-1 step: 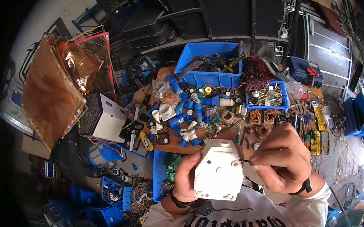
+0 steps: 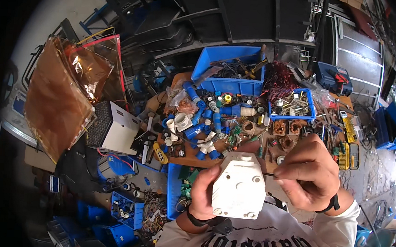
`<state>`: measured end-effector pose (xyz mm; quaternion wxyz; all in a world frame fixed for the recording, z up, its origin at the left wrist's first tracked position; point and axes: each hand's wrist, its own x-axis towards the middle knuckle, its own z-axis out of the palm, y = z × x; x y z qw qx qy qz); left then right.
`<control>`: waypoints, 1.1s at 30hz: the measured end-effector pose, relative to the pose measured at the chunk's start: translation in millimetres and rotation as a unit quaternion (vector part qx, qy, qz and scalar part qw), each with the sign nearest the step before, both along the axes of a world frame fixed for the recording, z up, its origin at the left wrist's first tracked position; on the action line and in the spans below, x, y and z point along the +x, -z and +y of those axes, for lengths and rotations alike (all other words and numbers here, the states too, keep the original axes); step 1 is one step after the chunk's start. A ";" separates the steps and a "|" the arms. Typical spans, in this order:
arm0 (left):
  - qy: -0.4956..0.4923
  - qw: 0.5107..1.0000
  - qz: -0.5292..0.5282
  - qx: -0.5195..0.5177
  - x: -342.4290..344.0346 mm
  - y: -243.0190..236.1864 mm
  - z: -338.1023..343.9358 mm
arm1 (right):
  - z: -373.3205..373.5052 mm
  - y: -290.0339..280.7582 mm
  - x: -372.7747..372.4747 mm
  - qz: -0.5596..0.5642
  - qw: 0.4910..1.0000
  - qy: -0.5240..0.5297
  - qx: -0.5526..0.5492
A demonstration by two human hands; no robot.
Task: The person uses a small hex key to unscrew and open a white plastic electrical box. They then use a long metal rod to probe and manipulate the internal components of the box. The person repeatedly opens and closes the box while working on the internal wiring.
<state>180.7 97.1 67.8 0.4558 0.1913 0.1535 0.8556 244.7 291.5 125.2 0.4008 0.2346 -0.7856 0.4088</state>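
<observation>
My left hand [image 2: 202,191] is closed around the left side of a white plastic housing [image 2: 239,193]. The housing has slanted upper corners and round holes near its corners, and it is held up in front of my chest. At its right edge is a thin dark rod [image 2: 269,175], pinched between the thumb and fingers of my right hand [image 2: 311,177]. The rod's far end meets or passes behind the housing's side; which of these I cannot tell. Most of the rod's other end is hidden in my fingers.
Beyond the housing, a wooden workbench [image 2: 184,158] carries blue and white plug connectors [image 2: 193,131], a blue bin of tools [image 2: 233,85] and a blue tray of metal pins [image 2: 291,116]. A yellow bit case [image 2: 353,156] lies right. Left stands a white-and-black box [image 2: 123,129].
</observation>
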 end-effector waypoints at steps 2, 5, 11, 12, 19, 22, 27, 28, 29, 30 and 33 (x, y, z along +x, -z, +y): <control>0.007 1.000 -0.016 0.001 0.7 -5.0 0.7 | 0.9 1.7 0.4 -0.006 1.000 0.007 -0.005; 0.025 0.999 -0.027 0.028 1.3 -6.0 2.9 | 1.0 6.0 1.4 -0.021 1.000 0.016 -0.014; 0.036 0.999 -0.009 0.035 0.8 -6.6 5.2 | 3.2 13.4 2.4 -0.035 0.999 0.021 -0.032; 0.032 0.999 -0.007 0.025 1.0 -7.0 5.1 | 3.3 14.4 2.1 -0.038 0.998 0.021 -0.035; 0.020 1.000 0.002 -0.008 2.1 -8.9 4.4 | 2.7 17.4 2.5 -0.059 0.997 0.017 -0.053; 0.015 1.000 0.006 -0.013 2.2 -8.1 4.8 | 2.7 19.2 3.1 -0.063 0.996 0.014 -0.058; 0.002 1.000 0.005 -0.024 3.1 -10.3 5.6 | 1.9 21.5 4.4 -0.075 0.994 0.010 -0.079; -0.002 0.999 0.006 -0.035 4.0 -11.7 6.0 | 1.8 22.4 4.5 -0.077 0.994 0.010 -0.082; -0.006 0.999 0.006 -0.045 4.3 -12.1 6.3 | 1.7 23.1 4.5 -0.078 0.993 0.011 -0.084; -0.008 0.999 0.012 -0.046 4.4 -11.8 6.2 | 1.3 23.0 4.8 -0.079 0.993 0.009 -0.088; -0.032 0.998 0.001 -0.060 5.7 -8.5 6.2 | 0.3 22.9 4.9 -0.081 0.992 0.005 -0.097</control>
